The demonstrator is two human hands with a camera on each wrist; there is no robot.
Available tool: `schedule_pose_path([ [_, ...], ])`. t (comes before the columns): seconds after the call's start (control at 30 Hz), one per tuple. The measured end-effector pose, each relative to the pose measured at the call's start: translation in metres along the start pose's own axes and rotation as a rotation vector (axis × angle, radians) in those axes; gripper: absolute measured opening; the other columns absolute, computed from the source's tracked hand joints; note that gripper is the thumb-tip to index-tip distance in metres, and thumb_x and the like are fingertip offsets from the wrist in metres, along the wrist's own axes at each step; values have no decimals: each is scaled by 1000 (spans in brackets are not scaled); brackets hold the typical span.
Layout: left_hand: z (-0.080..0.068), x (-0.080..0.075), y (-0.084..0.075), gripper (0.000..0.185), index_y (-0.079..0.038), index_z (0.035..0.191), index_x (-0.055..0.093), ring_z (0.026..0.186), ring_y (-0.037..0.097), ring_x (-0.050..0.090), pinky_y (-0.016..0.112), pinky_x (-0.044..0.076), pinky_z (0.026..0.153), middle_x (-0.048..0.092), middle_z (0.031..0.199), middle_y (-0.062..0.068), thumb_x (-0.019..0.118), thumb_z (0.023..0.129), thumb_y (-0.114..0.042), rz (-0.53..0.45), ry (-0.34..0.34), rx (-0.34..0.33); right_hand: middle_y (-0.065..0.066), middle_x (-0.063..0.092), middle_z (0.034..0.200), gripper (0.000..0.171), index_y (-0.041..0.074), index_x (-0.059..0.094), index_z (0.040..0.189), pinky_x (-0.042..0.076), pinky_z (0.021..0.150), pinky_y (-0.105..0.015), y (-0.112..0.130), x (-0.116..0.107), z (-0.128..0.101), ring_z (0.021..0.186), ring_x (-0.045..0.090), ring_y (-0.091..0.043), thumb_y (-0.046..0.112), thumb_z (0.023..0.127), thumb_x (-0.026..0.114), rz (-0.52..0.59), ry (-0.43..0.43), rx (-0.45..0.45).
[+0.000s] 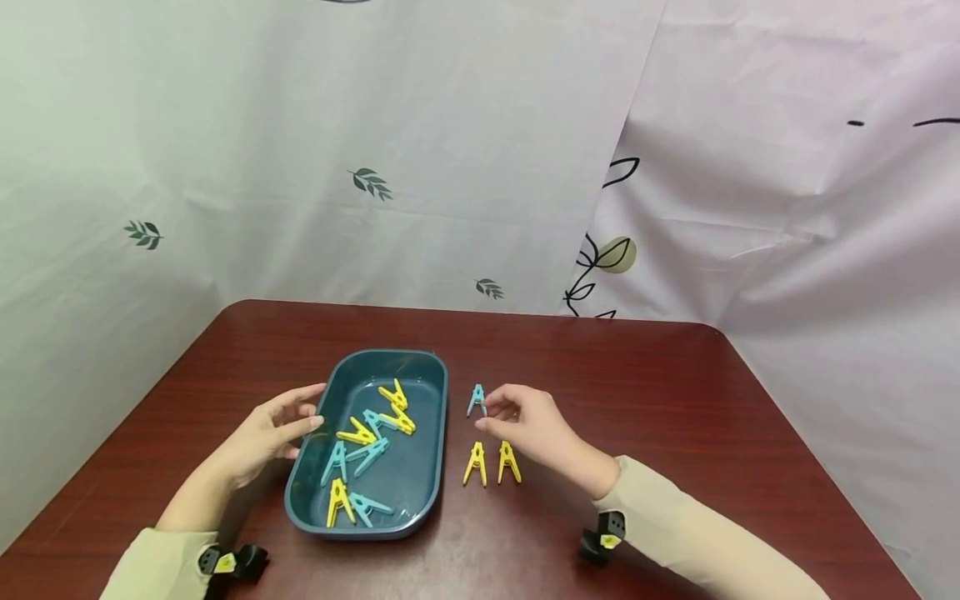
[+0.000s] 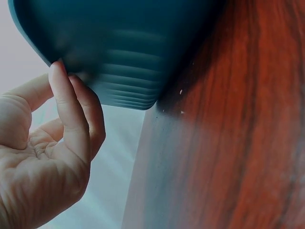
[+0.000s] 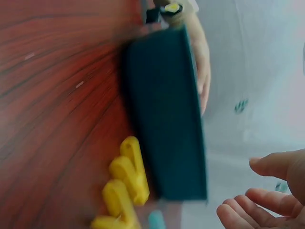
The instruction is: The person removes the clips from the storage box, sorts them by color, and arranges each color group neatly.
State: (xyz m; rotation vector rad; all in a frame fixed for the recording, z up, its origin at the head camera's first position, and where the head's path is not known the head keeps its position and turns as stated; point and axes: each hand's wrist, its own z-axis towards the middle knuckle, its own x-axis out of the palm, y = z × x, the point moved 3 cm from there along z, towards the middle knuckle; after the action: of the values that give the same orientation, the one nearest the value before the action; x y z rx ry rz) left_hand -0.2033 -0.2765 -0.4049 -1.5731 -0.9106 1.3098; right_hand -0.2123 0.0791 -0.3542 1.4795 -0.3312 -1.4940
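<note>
Head view, nearest first: two yellow pegs stand side by side on the table, just right of the tray. Just beyond them is the right hand; its fingers are loosely curved and its fingertips touch a blue peg standing upright on the table. Whether the peg is pinched cannot be told; the right wrist view shows the fingers relaxed and apart, holding nothing.

Left of the pegs, the tray holds a loose heap of yellow and blue pegs, lying flat and overlapping. The left hand rests against the tray's left rim, fingers extended and touching the outer wall, thumb above the edge. The left wrist view confirms straight fingers pressed to the tray's ribbed side, palm open.

Behind the table hangs a pale curtain with leaf prints.
</note>
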Motion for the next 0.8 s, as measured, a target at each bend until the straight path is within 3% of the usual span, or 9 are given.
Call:
schedule_pose_path([
  [0.17, 0, 0, 0, 64, -3, 146, 30, 80, 10, 56, 29, 54, 60, 48, 105, 10, 61, 93, -22, 2, -2, -3, -8, 67, 91, 23, 2, 68, 100, 53, 71, -24, 35, 17, 8, 79, 63, -14, 15, 82, 74, 4, 73, -80],
  [0.33, 0, 0, 0, 64, -3, 146, 30, 81, 11, 56, 29, 54, 60, 48, 106, 10, 61, 93, -22, 4, -3, -5, -7, 66, 94, 24, 4, 67, 103, 50, 73, -17, 57, 42, 16, 81, 62, -10, 17, 84, 72, -28, 187, -117],
  [0.6, 0, 1, 0, 63, -3, 146, 31, 81, 11, 56, 29, 55, 60, 49, 105, 10, 61, 94, -22, 7, -5, -2, -3, 70, 92, 24, 4, 70, 103, 45, 69, -8, 64, 89, 29, 77, 58, 3, 19, 84, 72, -155, 351, -168],
  [0.8, 0, 0, 1, 63, -3, 146, 30, 81, 11, 55, 30, 54, 60, 50, 105, 10, 60, 94, -23, 3, -2, -7, 0, 70, 88, 27, 5, 70, 106, 44, 66, -9, 64, 116, 33, 75, 58, 3, 23, 85, 71, -300, 481, -196],
])
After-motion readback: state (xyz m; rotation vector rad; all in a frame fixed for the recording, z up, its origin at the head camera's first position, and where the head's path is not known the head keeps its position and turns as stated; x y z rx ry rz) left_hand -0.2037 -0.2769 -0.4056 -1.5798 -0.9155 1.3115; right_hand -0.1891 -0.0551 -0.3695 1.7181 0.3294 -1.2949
